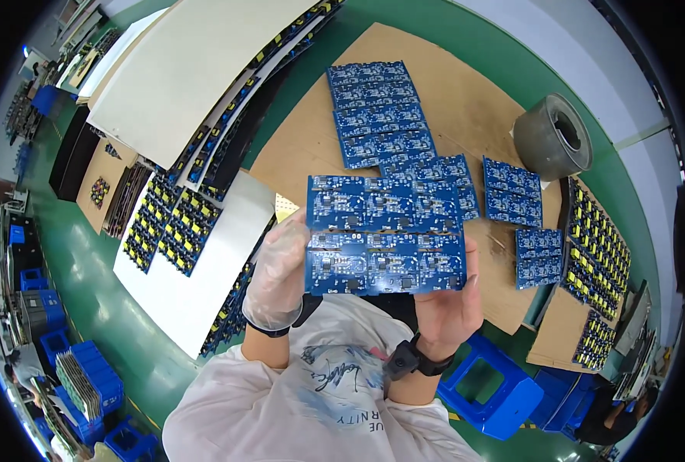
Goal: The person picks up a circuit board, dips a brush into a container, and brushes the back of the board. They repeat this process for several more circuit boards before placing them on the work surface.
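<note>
A blue circuit board panel (385, 240), divided into several like sections, is held up in front of my chest. Small components cover the side that faces me. My left hand (275, 266), in a thin clear glove, grips the panel's left edge. Bare, my right hand (448, 314) holds its lower right corner, with the thumb at the right edge and the other fingers partly hidden behind the panel. Beyond it, more blue board panels (382, 115) lie overlapping on a brown cardboard sheet (454, 85). Two separate stacks of blue panels (512, 192) lie to the right.
A grey metal drum (539, 138) stands at the far right of the cardboard. Boards with yellow parts (598, 239) lie at right, and others (174, 219) on a white sheet at left. Large layered sheets (196, 73) rise at upper left. A blue stool (490, 389) stands at lower right.
</note>
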The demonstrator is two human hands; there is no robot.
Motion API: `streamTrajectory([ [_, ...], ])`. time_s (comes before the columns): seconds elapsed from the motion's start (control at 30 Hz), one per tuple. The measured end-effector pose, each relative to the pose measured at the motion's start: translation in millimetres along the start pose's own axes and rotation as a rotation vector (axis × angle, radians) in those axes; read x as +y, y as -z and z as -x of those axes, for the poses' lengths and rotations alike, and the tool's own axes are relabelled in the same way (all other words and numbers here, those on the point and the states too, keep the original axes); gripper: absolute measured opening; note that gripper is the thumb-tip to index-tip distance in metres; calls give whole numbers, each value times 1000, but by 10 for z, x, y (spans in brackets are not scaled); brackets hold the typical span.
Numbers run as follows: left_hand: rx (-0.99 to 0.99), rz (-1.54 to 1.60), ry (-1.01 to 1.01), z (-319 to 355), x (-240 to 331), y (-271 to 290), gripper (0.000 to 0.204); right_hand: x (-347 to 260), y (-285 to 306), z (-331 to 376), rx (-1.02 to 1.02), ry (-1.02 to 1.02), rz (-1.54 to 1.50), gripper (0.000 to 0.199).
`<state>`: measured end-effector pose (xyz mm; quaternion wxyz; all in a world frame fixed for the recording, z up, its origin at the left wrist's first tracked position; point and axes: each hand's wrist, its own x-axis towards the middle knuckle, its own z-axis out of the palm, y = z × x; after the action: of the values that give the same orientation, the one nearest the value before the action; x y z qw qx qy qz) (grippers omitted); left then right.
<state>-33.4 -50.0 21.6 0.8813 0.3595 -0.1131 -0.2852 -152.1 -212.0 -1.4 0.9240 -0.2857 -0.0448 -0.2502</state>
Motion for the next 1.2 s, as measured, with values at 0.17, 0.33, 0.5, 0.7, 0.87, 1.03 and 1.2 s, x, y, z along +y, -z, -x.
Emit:
streamTrajectory([
  [0.17, 43, -28, 13, 3, -26, 9, 66, 4, 14, 4, -6, 9, -11, 52],
  [0.33, -9, -64, 6, -7, -46, 126, 66, -2, -66, 3, 45, -2, 38, 52],
  [0.5, 66, -73, -69, 14, -124, 267, 65, -22, -119, -19, 102, -45, 107, 53],
  [0.7, -4, -130, -104, -43, -68, 11, 54, -28, -85, -3, 122, -50, 113, 47],
  [0.87, 193, -331, -108, 36, -29, -74, 47, -2, -45, -1, 236, 4, 314, 36],
  [1.03, 167, -313, -189, 53, -15, 21, 47, -14, -103, 33, 171, 21, 307, 30],
  [1.2, 111, -307, -197, 79, -21, 18, 47, -43, -94, 70, 193, 22, 497, 30],
])
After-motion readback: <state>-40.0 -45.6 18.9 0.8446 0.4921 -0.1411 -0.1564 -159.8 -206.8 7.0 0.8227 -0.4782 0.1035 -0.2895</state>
